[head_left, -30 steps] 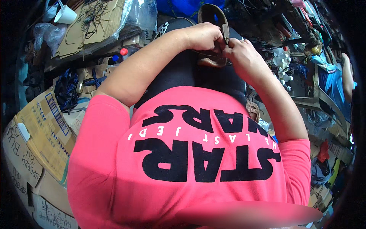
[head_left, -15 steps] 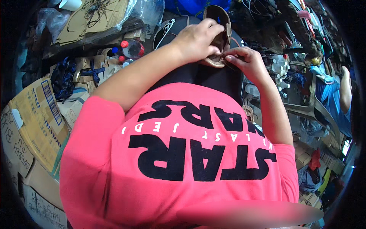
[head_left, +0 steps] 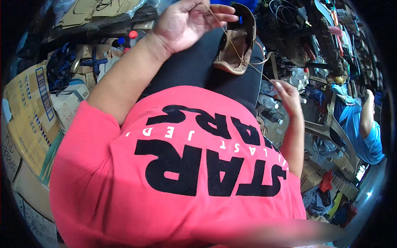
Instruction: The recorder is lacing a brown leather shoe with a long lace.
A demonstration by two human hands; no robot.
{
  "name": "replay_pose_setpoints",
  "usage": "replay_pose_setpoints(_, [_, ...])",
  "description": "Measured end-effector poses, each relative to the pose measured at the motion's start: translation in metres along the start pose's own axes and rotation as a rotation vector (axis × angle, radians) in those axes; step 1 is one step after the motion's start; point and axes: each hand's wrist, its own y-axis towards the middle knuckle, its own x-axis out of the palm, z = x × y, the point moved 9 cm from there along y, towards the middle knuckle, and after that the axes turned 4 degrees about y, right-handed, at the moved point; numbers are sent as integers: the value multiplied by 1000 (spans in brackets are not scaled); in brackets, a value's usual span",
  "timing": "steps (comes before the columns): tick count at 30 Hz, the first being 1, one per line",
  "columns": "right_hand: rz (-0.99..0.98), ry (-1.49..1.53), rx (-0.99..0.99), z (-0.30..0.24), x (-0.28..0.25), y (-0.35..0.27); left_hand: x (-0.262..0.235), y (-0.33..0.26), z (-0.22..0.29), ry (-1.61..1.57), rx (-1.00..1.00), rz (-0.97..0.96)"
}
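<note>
A brown leather shoe rests on my dark-trousered thighs, its opening facing up and its toe end partly cut off by the frame. A thin brown thread runs through its near edge and is drawn out to both sides. My left hand, up and left of the shoe, pinches one end, with its other fingers stretched toward the shoe. To the lower right, my right hand pinches the other end between thumb and finger. A brown lace loops off the shoe's right side. Neither hand touches the shoe.
Cardboard boxes are piled at the left, with flat cardboard pieces beyond. Plastic bottles lie right of my legs, near a plastic chair. Another person in a blue shirt is at the far right.
My hands have left the shoe and spread apart, the left toward the upper left and the right downward and outward, pulling the thread out between them. The shoe now lies on my thighs unheld.
</note>
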Motion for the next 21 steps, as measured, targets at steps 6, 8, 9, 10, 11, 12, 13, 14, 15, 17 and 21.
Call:
replay_pose_setpoints(6, [132,-669,-342,25,10,-18,-80,-12,-1,-224,-205,-156])
replay_pose_setpoints(8, [178,-549,-319,35,15,-16,-77,-12,8,-196,-187,-220])
replay_pose_setpoints(9, [78,-117,-38,71,18,-14,-92,-9,12,31,-149,59])
replay_pose_setpoints(10, [82,-120,-37,78,10,-16,-106,-12,24,259,-107,336])
replay_pose_setpoints(11, [53,415,61,90,7,-20,-100,-18,49,620,-59,377])
replay_pose_setpoints(12, [21,952,159,90,13,-21,-112,-28,76,1002,-78,484])
replay_pose_setpoints(13, [142,982,107,83,-11,-28,-121,-41,91,1195,-86,619])
replay_pose_setpoints(14, [279,914,86,90,-39,-33,-111,-50,102,1384,-96,734])
replay_pose_setpoints(15, [482,710,107,61,-57,-37,-97,-50,99,1549,113,574])
replay_pose_setpoints(17, [449,749,-39,-9,-82,-40,-49,-51,59,1779,343,237])
replay_pose_setpoints(21, [-712,23,-1034,-147,-121,-130,18,-42,-54,1965,237,-261])
